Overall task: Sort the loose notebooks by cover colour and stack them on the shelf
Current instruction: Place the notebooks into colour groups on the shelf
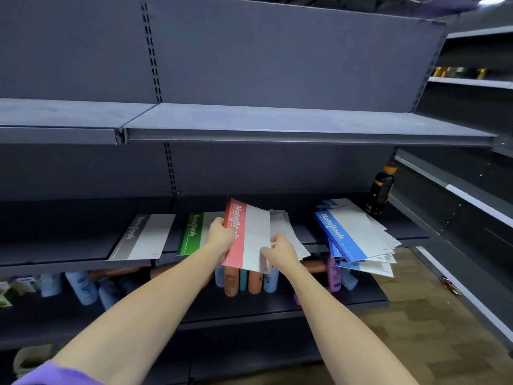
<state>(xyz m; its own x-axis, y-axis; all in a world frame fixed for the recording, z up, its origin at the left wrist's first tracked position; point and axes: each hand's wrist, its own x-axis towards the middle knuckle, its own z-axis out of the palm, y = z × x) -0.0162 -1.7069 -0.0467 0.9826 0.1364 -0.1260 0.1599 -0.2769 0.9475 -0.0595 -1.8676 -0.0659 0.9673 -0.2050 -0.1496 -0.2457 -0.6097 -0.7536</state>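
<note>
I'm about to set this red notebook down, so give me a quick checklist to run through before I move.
1. Left hand grips the red notebook at its spine: ok.
2. Right hand pinches its lower edge: ok.
3. Red stack already begun on the shelf: cannot tell.
4. Grey notebook and green notebook lie apart: ok.
5. Blue notebooks squared up: not ok, fanned and overhanging the edge.

Grey-banded paper notebook [143,237]: 1, at 9 o'clock. Green-banded paper notebook [194,232]: 1 visible. Red-banded paper notebook [248,236]: 1, centre. Blue-banded paper notebooks [358,234]: fanned pile at 3 o'clock, count unclear. Dark plastic bottle with orange cap [381,190]: 1, at 2 o'clock. Hands: 2.
</note>
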